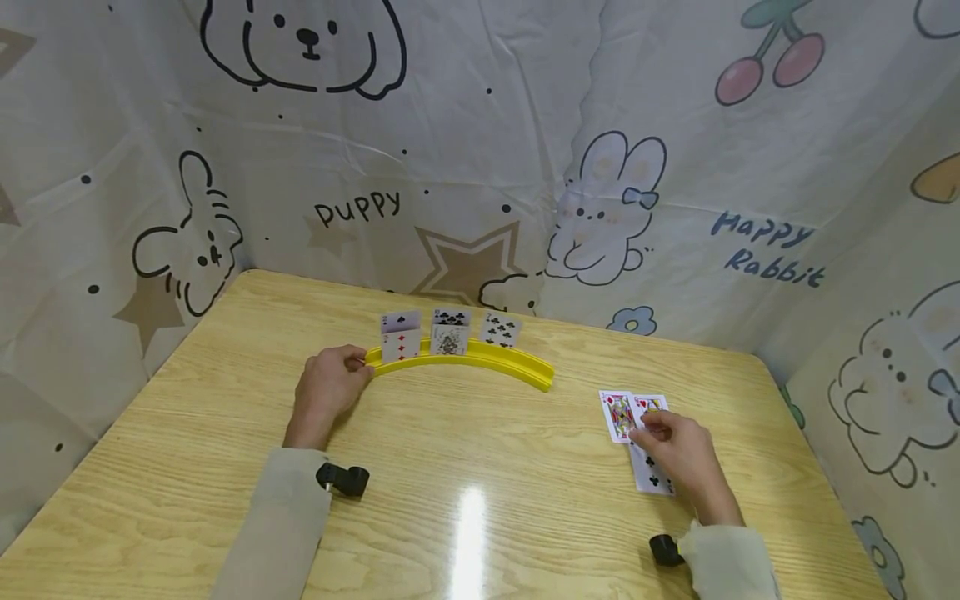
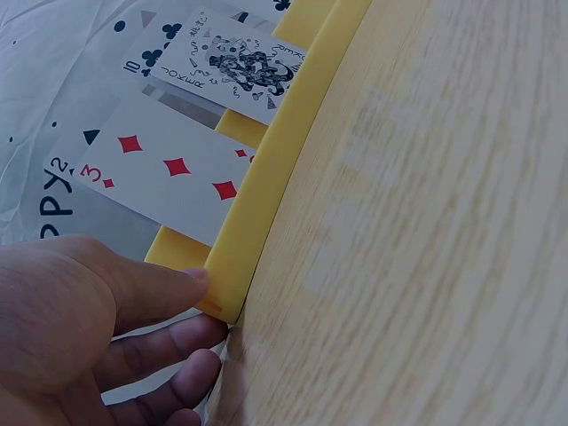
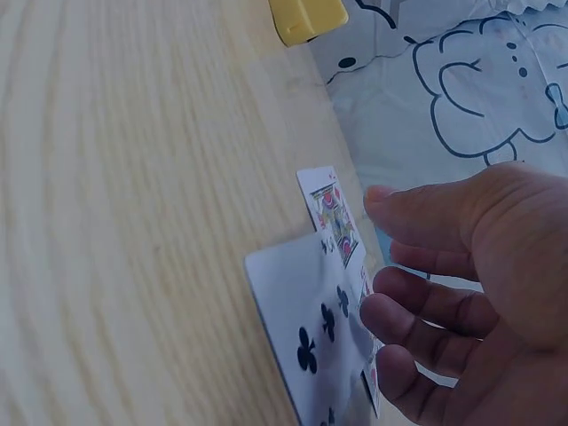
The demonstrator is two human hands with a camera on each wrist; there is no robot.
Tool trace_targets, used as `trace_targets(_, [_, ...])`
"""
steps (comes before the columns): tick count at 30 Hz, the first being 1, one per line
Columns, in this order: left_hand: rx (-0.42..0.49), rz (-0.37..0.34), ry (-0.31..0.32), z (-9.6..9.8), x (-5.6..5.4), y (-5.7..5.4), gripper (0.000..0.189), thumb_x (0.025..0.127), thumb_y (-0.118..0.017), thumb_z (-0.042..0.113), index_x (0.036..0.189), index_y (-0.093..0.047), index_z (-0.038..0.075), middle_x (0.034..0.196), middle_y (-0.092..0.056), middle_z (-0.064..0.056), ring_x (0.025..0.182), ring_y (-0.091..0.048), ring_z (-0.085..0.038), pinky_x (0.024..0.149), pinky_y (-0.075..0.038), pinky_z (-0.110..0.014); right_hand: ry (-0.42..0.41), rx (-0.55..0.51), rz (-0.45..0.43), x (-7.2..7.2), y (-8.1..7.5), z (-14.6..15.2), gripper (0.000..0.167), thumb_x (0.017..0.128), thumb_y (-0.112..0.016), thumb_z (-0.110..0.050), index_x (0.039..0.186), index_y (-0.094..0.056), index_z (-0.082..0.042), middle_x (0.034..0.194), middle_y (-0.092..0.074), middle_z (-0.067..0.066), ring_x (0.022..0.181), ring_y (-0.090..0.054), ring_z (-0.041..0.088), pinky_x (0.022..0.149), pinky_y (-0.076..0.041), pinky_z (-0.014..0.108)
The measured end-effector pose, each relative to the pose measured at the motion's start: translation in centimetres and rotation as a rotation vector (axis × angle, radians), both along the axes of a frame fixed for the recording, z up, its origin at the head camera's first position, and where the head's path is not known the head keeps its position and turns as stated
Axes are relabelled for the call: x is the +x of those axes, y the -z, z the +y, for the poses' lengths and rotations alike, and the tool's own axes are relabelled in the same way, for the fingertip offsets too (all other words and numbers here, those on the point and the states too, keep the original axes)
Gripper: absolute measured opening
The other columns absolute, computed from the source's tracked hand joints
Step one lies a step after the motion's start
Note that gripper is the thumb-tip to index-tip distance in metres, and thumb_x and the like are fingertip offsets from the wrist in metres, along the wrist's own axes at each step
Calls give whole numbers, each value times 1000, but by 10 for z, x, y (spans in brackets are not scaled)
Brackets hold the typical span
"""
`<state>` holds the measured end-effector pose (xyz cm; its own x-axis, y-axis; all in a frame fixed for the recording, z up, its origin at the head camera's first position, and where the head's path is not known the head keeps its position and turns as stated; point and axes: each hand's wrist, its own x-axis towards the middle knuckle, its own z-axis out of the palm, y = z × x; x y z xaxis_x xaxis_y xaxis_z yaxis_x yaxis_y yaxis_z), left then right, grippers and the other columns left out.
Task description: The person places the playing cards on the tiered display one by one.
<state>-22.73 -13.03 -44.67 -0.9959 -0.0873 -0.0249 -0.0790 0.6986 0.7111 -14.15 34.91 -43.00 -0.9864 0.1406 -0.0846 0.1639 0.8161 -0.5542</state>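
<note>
My left hand (image 1: 332, 385) pinches the left end of a curved yellow card holder (image 1: 495, 360), thumb on top and fingers at its end. In the holder, a three of diamonds (image 2: 173, 164) stands before a two of spades (image 1: 401, 319), and a joker (image 2: 235, 64) before a ten of clubs (image 1: 452, 316). Another clubs card (image 1: 500, 328) stands at their right. Over the loose cards at right, my right hand (image 1: 684, 454) has bent fingers, with nothing visible between thumb and fingertips. Below it lie a diamond face card (image 1: 618, 415), a heart face card (image 1: 651, 402) and a clubs card (image 3: 306, 319).
The wooden table (image 1: 480, 442) carries the holder near its back edge and the loose cards at right. A printed cloth (image 1: 465, 150) hangs behind and at both sides. Each wrist wears a small black camera mount (image 1: 342, 480).
</note>
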Motion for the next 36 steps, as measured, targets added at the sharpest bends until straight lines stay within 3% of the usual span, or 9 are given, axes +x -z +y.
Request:
trace_targets(13, [5,-8,-4,-1,0,-1,38,95,-68,20,128,-66,0,105,-71,-13,94,-63,-30,77,-48,-43,11,29,-43,5,5,9,45,93,-72,-23,125,-62,7,116,-65,20,93,-56,27,77,-47,40])
trace_targets(25, [6,-2,0,-2,1,0,39,96,-68,21,128,-66,0,106,-71,-13,94,-62,-31,76,-48,-43,6,62,-10,9,5,19,46,91,-74,-23,121,-64,9,113,-65,22,90,-57,27,71,-46,35])
trace_targets(36, [10,-11,1,-1,0,0,39,96,-67,20,129,-65,0,106,-71,-13,95,-63,-30,77,-48,-43,-5,110,-69,8,7,24,52,90,-75,-25,124,-61,13,124,-59,33,101,-58,36,87,-46,55])
